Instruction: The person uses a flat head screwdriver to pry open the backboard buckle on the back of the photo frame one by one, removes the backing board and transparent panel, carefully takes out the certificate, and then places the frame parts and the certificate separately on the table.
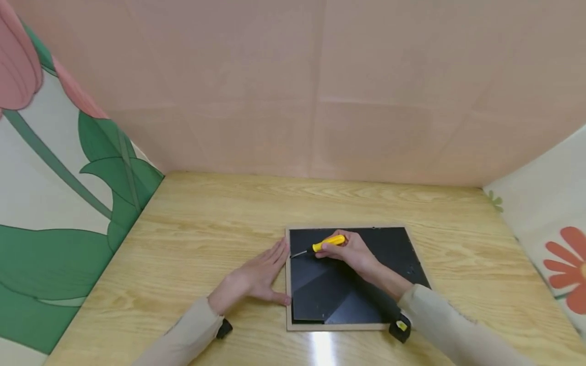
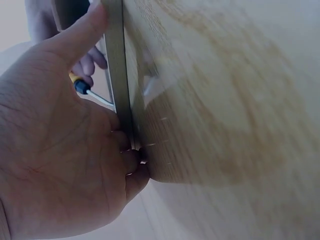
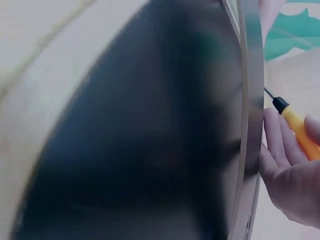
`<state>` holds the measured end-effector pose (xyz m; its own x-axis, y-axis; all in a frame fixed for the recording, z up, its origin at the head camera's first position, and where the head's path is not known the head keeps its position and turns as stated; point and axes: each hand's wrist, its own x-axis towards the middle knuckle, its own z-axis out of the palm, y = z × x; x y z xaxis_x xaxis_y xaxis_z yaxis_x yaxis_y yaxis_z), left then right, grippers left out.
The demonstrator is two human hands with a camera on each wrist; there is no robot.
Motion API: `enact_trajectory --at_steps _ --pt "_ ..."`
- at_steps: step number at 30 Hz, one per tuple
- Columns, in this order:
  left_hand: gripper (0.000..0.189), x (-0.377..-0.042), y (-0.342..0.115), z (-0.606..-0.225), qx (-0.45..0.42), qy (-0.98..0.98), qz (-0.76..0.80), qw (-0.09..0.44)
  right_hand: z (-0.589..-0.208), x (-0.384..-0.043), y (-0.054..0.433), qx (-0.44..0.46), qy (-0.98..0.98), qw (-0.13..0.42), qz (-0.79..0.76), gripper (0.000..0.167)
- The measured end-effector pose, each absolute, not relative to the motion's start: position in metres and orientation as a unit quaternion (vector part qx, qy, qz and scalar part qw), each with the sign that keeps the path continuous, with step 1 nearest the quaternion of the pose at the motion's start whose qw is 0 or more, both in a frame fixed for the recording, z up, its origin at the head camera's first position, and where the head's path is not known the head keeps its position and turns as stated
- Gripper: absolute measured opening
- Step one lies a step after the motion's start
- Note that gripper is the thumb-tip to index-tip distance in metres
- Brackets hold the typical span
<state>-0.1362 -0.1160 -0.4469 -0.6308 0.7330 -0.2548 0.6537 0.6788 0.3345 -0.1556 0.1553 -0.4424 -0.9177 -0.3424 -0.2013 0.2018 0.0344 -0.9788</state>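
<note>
A thin wooden picture frame [image 1: 348, 327] lies flat on the table, its black backing board [image 1: 316, 284] facing up. My right hand [image 1: 357, 254] grips a screwdriver [image 1: 333, 241] by its yellow handle, above the board. Its thin metal shaft points left, with the tip right at the inner edge of the frame's left side. Along the outside of that side rests my left hand [image 1: 263, 274], fingers extended near the screwdriver tip and thumb lower down on the rim. The left wrist view shows the thumb [image 2: 82, 32] against the rim [image 2: 118, 65].
The light wood-grain table [image 1: 206, 218] extends around the frame. A pink-beige wall covering [image 1: 316, 101] rises behind it, with flower-patterned panels [image 1: 68, 178] at the left and right. A black wrist device [image 1: 400, 329] overlaps the frame's lower right corner.
</note>
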Motion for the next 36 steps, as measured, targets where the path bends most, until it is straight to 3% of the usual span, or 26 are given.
enact_trajectory --at_steps 11,23,36 --pt "0.116 -0.136 -0.115 -0.444 0.381 0.900 0.098 0.189 -0.433 -0.156 0.146 -0.096 0.806 0.147 -0.565 0.022" --pt "0.123 -0.135 -0.114 -0.447 0.355 0.911 0.104 0.186 -0.408 -0.167 0.123 -0.078 0.802 0.181 -0.564 0.021" --pt "0.122 -0.137 -0.112 -0.446 0.343 0.914 0.085 0.197 -0.393 -0.158 0.090 -0.060 0.840 0.118 -0.526 0.020"
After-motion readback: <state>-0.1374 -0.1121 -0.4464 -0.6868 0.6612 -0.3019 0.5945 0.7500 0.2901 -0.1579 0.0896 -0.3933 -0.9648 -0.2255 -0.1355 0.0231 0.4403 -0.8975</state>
